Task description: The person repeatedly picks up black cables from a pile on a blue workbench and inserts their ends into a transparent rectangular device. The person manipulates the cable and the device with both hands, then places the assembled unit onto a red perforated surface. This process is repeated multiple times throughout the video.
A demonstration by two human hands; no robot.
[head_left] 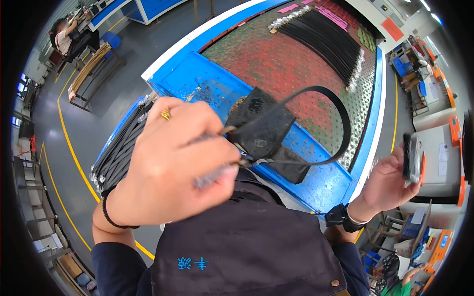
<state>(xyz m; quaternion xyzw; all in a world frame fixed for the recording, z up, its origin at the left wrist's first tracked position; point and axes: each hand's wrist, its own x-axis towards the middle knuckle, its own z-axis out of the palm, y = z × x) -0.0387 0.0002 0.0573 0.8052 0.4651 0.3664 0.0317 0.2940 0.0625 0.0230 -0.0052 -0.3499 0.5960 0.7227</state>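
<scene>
Close in front of me, my left hand (173, 158) is closed with both ends of a black strap (347, 123) pinched in its fingers. Bent into a wide loop, the strap reaches out to the right over the blue worktable. Something pale or shiny shows at my curled fingers, too blurred to name. Out to the right, my right hand (387, 182) is raised, its fingers around a small black piece with a clear, shiny side (412, 160). Below the strap, dark worn cloth pads (261, 123) lie on the table's near edge.
The blue-framed table (197, 74) has a studded red and green top, bearing a row of black straps (321, 42) with clear wrapped ends and pink pieces (331, 17). More black straps (121, 143) sit in a blue tray at left. A person (66, 39) sits far left, beside a bench (91, 69).
</scene>
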